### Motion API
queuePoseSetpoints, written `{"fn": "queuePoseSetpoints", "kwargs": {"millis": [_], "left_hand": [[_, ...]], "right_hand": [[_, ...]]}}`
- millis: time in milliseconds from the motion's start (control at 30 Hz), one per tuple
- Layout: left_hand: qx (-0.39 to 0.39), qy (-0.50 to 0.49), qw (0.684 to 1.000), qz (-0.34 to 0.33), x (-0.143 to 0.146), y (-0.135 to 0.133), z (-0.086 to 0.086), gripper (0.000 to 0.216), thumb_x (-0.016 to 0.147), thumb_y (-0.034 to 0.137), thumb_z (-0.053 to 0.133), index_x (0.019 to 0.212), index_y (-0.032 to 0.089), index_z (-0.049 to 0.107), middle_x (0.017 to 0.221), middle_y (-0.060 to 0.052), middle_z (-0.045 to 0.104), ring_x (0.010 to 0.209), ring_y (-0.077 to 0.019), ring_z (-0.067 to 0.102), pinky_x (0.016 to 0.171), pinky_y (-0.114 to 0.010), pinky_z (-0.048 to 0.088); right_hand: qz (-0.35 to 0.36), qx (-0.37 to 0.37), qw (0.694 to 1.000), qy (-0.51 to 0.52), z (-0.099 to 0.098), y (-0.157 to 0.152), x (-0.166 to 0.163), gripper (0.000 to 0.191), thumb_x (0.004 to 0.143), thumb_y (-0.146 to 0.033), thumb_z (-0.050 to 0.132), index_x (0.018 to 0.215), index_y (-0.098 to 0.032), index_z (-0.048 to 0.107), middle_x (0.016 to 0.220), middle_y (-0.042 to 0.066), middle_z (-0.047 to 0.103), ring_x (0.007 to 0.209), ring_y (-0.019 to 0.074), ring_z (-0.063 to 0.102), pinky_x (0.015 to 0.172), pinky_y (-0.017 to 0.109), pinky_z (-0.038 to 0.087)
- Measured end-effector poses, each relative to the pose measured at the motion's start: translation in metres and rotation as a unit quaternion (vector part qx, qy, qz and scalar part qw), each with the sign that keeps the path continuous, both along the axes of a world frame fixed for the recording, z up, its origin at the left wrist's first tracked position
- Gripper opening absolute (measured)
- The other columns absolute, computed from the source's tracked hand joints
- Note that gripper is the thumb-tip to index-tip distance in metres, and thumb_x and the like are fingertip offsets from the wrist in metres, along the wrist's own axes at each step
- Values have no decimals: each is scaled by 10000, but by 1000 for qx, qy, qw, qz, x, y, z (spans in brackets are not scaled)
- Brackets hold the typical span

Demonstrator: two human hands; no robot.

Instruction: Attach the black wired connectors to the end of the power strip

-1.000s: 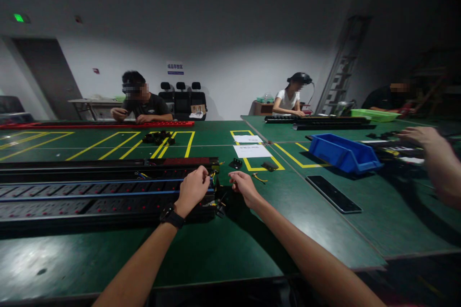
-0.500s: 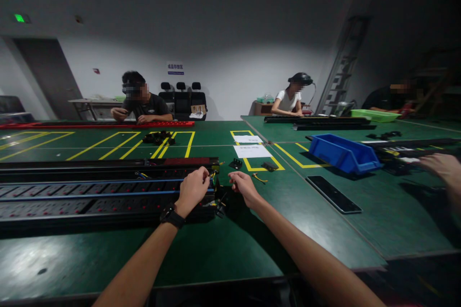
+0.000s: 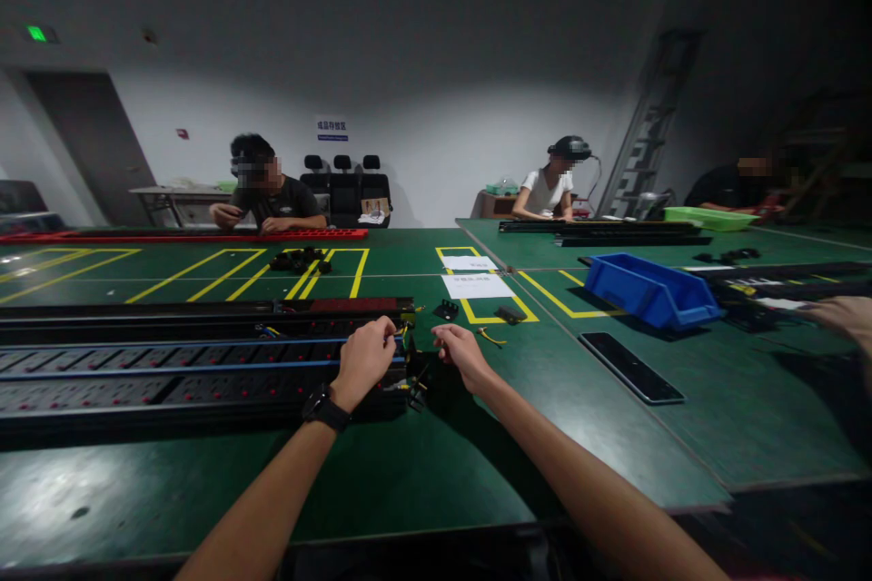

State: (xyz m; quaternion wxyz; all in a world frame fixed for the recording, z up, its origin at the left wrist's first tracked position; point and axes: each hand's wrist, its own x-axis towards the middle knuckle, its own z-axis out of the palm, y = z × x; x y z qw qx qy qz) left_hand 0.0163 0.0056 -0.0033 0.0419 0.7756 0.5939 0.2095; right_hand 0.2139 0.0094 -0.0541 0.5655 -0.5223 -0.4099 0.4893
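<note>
Long black power strips [image 3: 224, 355] with blue edges and small red dots lie side by side to my left. My left hand [image 3: 366, 361], with a black watch at the wrist, rests over their right end, its fingers bent together near the wires [image 3: 407, 327]; what is between them is hidden. Just right of the strips' end, my right hand [image 3: 463, 356] is raised above the table with thumb and fingers pinched, and anything in them is too small to make out. Dark end pieces with loose wires [image 3: 417, 387] stick out between the two hands.
On the green table [image 3: 518, 463] are a blue bin [image 3: 647, 290], a phone-like black slab [image 3: 630, 368], paper sheets [image 3: 477, 287], a yellow wire piece [image 3: 493, 338] and small black parts [image 3: 446, 310]. A co-worker's hand [image 3: 845, 318] reaches in at right. Other people sit across.
My two hands stay almost exactly where they were. At the right edge, the co-worker's hand has shifted a little to the right, near a white piece.
</note>
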Motion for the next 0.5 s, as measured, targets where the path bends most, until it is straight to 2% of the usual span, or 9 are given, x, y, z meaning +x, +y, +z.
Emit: {"fn": "queuePoseSetpoints", "kwargs": {"millis": [500], "left_hand": [[18, 25, 999, 7, 1, 1, -2, 184, 939, 198, 518, 1041, 250, 662, 1058, -42, 725, 946, -208, 685, 759, -286, 484]], "right_hand": [[2, 5, 1000, -14, 2, -2, -1, 153, 796, -265, 613, 864, -149, 688, 687, -26, 607, 497, 84, 500, 479, 215, 344]]}}
